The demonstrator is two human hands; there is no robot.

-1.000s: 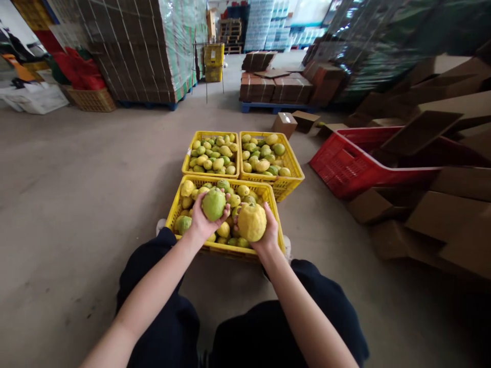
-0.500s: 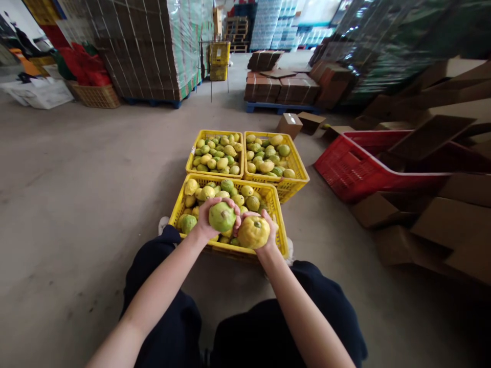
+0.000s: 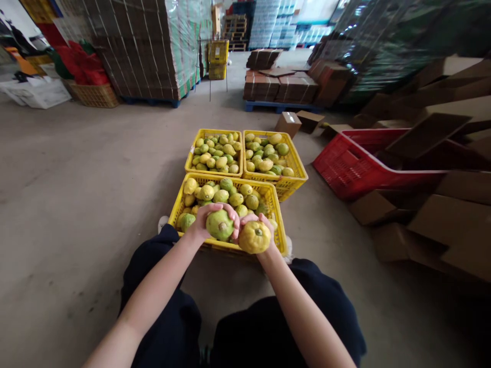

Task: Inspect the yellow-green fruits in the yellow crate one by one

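Observation:
My left hand (image 3: 202, 221) is wrapped round a large green lemon (image 3: 220, 225), its stem end facing up toward me. In my right hand (image 3: 268, 230) rests a bumpy yellow lemon (image 3: 254, 237), with the fingers curled behind it. Both hands are side by side over the near edge of the front yellow crate (image 3: 276, 217), their fingertips close together. That crate holds many green and yellow lemons, among them a yellow one (image 3: 190, 186) at its far left corner. My hands and the held fruit hide part of its contents.
Beyond the front crate stand a left yellow crate (image 3: 187, 164) and a right yellow crate (image 3: 295, 182), both filled with lemons. A red crate (image 3: 345, 168) and cardboard boxes (image 3: 441, 225) are on the right. Bundled cardboard lies on a blue pallet (image 3: 264, 107) further back.
Both hands have come slightly nearer to me with the lemons still in them. The green lemon has turned a little, so its stem end points more toward me.

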